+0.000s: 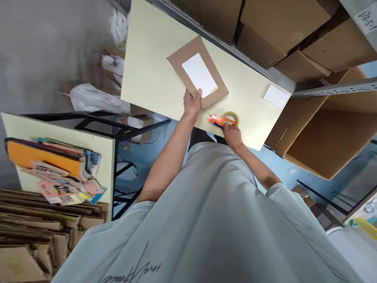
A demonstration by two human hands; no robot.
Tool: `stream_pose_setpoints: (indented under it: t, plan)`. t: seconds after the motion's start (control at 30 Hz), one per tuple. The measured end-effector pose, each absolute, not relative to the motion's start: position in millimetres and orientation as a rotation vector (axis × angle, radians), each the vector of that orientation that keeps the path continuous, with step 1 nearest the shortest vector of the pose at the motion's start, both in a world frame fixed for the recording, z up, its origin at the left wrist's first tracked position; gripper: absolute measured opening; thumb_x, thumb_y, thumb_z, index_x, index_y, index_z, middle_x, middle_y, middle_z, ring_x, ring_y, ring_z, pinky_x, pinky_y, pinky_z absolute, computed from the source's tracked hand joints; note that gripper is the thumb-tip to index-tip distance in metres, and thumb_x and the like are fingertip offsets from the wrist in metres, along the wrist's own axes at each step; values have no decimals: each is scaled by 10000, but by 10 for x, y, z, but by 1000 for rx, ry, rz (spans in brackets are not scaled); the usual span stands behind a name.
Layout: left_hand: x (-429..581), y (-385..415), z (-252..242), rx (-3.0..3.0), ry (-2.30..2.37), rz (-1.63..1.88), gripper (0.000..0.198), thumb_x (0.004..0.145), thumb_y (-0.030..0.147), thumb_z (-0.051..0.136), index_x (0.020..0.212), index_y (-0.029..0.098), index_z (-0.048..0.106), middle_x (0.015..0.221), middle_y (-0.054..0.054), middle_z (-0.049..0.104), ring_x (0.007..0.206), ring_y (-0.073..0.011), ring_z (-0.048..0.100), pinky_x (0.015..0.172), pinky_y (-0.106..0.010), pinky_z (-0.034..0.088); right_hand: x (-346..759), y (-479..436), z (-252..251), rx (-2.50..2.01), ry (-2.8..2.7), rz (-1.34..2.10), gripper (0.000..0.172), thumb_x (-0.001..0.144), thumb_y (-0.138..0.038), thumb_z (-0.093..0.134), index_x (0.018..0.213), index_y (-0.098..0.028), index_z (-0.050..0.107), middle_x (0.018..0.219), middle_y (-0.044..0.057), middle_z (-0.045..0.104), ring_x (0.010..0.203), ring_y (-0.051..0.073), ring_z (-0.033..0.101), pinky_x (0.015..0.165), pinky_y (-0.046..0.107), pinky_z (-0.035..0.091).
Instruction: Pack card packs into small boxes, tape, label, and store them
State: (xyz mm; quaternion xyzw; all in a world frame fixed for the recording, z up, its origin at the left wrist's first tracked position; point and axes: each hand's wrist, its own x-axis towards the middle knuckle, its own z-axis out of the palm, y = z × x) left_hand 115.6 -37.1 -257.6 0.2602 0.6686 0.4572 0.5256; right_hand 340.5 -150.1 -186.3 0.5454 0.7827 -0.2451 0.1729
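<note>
A flat brown cardboard box (176, 59) with a white label (198, 70) lies at an angle on the pale table. My left hand (193, 104) grips its near corner, with the thumb on top beside the label. By the table's near edge is an orange tape dispenser (216, 119) with a yellow-rimmed tape roll (236, 115). My right hand (232, 135) has its fingers curled closed at the dispenser's near side, partly hiding it. A thin dark blue piece (218, 126) sticks out next to those fingers; what it is I cannot make out.
Small white papers (276, 96) lie at the right end of the pale table (153, 51). Cardboard boxes (282, 23) line the shelf behind, and a large open carton (332, 133) stands right. At left are a side table (103, 151) with colourful papers and stacked flattened cardboard (35, 236).
</note>
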Motion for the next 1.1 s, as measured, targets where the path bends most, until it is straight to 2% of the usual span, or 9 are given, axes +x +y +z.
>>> stream_pose_setpoints:
  t: [0.1, 0.23, 0.37, 0.5, 0.63, 0.77, 0.87, 0.93, 1.1]
  plan:
    - [1162, -379, -2650, 647, 1588, 1102, 871, 836, 888, 896, 1456, 301, 722, 1584, -148, 755, 1583, -355, 668, 1391, -550, 507, 3902, -1639, -1675, 1569, 2097, -665, 311, 1190, -269, 510, 1370, -75, 674, 1138, 261, 847, 1089, 355, 755, 1097, 441, 561]
    - [1127, -382, -2735, 684, 1563, 1120, 860, 821, 884, 912, 1412, 287, 726, 1550, -154, 764, 1533, -361, 700, 1380, -559, 523, 4497, -1517, -1528, 1572, 2033, -527, 382, 1222, -360, 457, 1369, -70, 658, 1185, 294, 822, 1133, 377, 731, 1093, 451, 550]
    - [1060, -352, -2766, 673, 1564, 1080, 817, 813, 861, 937, 1352, 283, 728, 1497, -155, 784, 1517, -369, 706, 1356, -599, 544, 4717, -864, -1691, 1540, 2181, -465, 380, 1205, -288, 422, 1424, -48, 619, 1208, 290, 816, 1151, 387, 716, 1132, 506, 536]
    - [886, -284, -2728, 699, 1544, 988, 801, 763, 830, 986, 1284, 279, 729, 1465, -155, 799, 1494, -380, 719, 1331, -657, 556, 4682, -338, -1892, 1431, 2318, -504, 424, 1215, -321, 371, 1451, -67, 615, 1247, 248, 818, 1172, 362, 731, 1201, 531, 514]
    - [638, -196, -2588, 790, 1504, 894, 703, 766, 715, 1023, 1238, 272, 748, 1417, -152, 826, 1449, -401, 746, 1318, -709, 556, 4531, -273, -1955, 1385, 2373, -524, 439, 1224, -343, 332, 1425, -95, 633, 1253, 233, 825, 1190, 354, 738, 1212, 550, 514]
    - [500, -169, -2276, 811, 1449, 819, 576, 756, 600, 1043, 1169, 285, 794, 1316, -134, 871, 1410, -436, 763, 1314, -742, 552, 4322, -353, -1944, 1359, 2362, -535, 398, 1206, -256, 349, 1430, -79, 627, 1276, 241, 822, 1208, 353, 731, 1212, 554, 512]
    - [537, -186, -1960, 833, 1450, 848, 520, 782, 563, 1022, 1173, 293, 812, 1292, -124, 879, 1437, -437, 743, 1354, -742, 512, 4166, -384, -1910, 1325, 2342, -549, 376, 1167, -154, 382, 1437, -54, 623, 1288, 247, 819, 1236, 360, 717, 1218, 570, 511]
    - [598, -183, -1766, 864, 1471, 857, 535, 814, 547, 1002, 1247, 304, 801, 1316, -98, 874, 1465, -420, 720, 1403, -740, 456, 4065, -400, -1877, 1297, 2345, -553, 400, 1133, -84, 389, 1457, -48, 621, 1295, 238, 822, 1251, 357, 713, 1234, 566, 502]
    - [729, -61, -1574, 957, 1568, 826, 586, 969, 516, 876, 1469, 255, 719, 1475, -75, 818, 1616, -379, 577, 1518, -720, 214, 3676, -506, -1802, 1194, 2390, -594, 509, 1092, 12, 328, 1491, -9, 643, 1334, 241, 820, 1277, 334, 733, 1299, 518, 440]
